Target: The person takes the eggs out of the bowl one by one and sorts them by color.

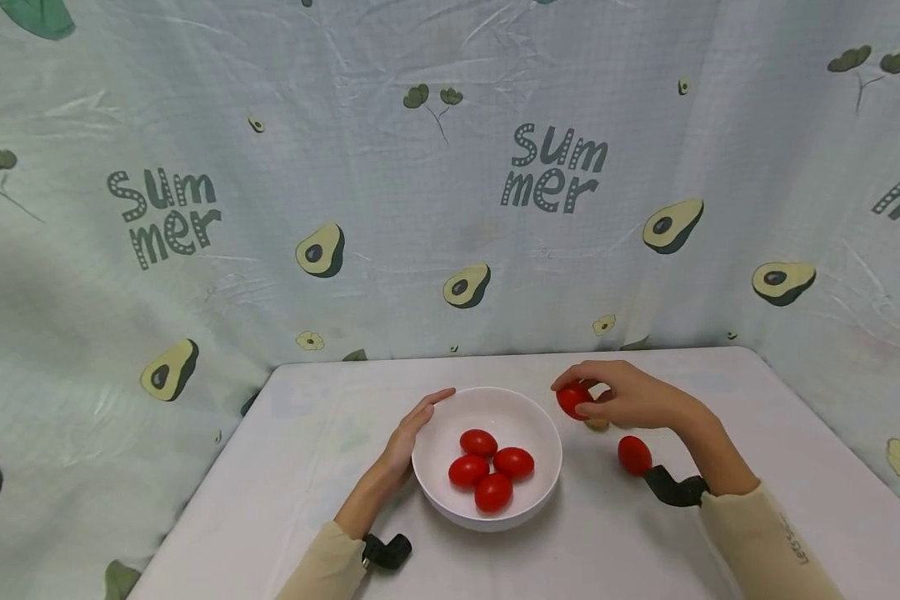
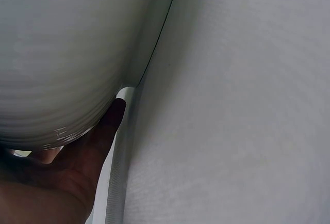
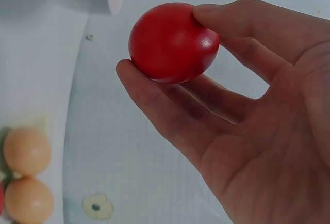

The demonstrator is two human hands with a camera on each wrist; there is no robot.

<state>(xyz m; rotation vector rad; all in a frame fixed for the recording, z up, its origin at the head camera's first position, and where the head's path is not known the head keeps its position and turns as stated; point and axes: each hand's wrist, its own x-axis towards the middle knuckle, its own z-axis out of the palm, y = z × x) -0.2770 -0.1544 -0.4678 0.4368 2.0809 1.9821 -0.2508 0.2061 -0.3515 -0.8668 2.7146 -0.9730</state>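
Observation:
A white bowl (image 1: 487, 525) stands on the table with several red eggs (image 1: 493, 492) lying in it. My left hand (image 1: 405, 437) rests along the bowl's left side, its fingers fairly straight against the outer wall. In the left wrist view, that hand (image 2: 77, 170) touches the bowl's curved outside (image 2: 56, 69). Just right of the rim, my right hand (image 1: 630, 396) pinches a red egg (image 1: 572, 401) above the table. The right wrist view shows this egg (image 3: 172, 43) between the thumb and fingertips.
Another red egg (image 1: 634, 456) lies on the table near the right wrist. Two light brown eggs (image 3: 28, 152) show in the right wrist view; in the head view the right hand mostly hides them. A printed cloth (image 1: 390, 208) hangs behind the white table (image 1: 330, 467).

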